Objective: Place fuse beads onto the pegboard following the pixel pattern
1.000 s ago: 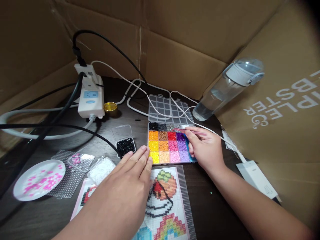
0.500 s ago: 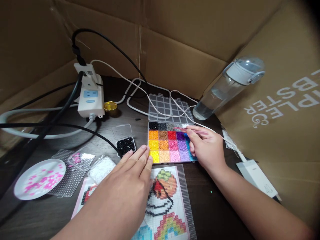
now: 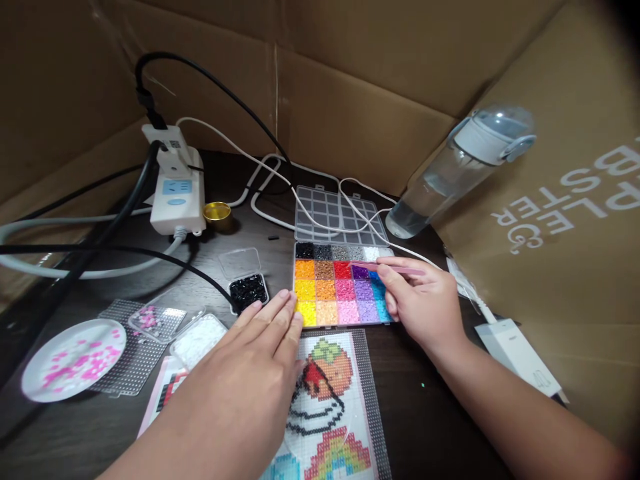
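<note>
Right of centre, the right hand (image 3: 429, 303) pinches pink tweezers (image 3: 413, 271) near the red beads (image 3: 343, 270), a grip likely suited to tiny pieces. Lower centre, the left hand (image 3: 253, 373) lies with fingers extended (perhaps steadying the box (image 3: 328, 326) mid-frame), grasping nothing visible.

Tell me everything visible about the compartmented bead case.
The bead case looks like clear plastic, lying open on the dark table, its gridded lid folded to the far side beneath a thin white cable. Beads fill it by colour: black, greys and white farthest, nearer rows from orange or yellow to blue. The left hand seems to touch its left edge; the right hand holds pink tweezers at the red beads.
</note>
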A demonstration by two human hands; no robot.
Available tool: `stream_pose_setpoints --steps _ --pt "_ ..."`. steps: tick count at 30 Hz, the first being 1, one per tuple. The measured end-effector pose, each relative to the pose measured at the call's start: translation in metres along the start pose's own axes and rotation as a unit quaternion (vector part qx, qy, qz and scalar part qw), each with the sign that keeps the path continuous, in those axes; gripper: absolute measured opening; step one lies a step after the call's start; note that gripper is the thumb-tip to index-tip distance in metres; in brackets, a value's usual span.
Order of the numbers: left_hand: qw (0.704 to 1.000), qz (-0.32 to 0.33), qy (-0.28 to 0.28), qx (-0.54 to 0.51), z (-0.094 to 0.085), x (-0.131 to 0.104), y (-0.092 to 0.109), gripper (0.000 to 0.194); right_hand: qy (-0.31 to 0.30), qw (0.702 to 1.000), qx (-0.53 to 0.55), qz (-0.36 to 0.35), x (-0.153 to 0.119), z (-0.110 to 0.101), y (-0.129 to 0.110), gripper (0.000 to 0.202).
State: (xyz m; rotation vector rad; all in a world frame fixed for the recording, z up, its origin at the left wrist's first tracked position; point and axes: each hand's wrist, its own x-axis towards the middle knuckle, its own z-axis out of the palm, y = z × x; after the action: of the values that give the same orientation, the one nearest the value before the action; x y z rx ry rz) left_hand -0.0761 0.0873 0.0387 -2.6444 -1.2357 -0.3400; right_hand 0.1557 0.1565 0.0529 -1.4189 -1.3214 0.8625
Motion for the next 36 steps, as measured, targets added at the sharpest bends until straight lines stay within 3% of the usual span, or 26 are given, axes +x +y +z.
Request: stream_pose_setpoints --steps 6,11,14,24,32,36 --pt "1.000 0.016 -0.001 0.019 -0.0036 0.0032 -0.0012 0.047 0.023 0.998 -0.056 -0.019 -0.0009 -0.0031 0.0051 0.019" --pt "0.999 0.019 0.003 0.030 -0.0026 0.0033 -0.0030 0.047 -0.006 0.995 -0.099 -0.021 -0.0004 -0.0011 0.0078 0.020" --pt "0.999 0.017 0.005 0.033 -0.0010 0.0017 -0.0028 0.046 -0.025 0.995 -0.095 -0.007 0.0008 0.0010 0.0079 0.021" --pt "1.000 0.007 0.010 0.014 0.0042 -0.0036 -0.0027 0.046 0.024 0.998 -0.047 -0.032 0.0020 0.0003 0.0091 0.017" --pt "1.000 0.002 0.007 0.008 0.0025 0.0006 -0.0023 0.045 -0.034 0.997 -0.061 -0.016 -0.0002 0.0029 0.0087 0.020" --pt "1.000 0.015 0.003 0.022 0.0010 -0.0006 -0.0015 0.045 -0.034 0.997 -0.072 -0.014 -0.0014 0.0019 0.0087 0.021"
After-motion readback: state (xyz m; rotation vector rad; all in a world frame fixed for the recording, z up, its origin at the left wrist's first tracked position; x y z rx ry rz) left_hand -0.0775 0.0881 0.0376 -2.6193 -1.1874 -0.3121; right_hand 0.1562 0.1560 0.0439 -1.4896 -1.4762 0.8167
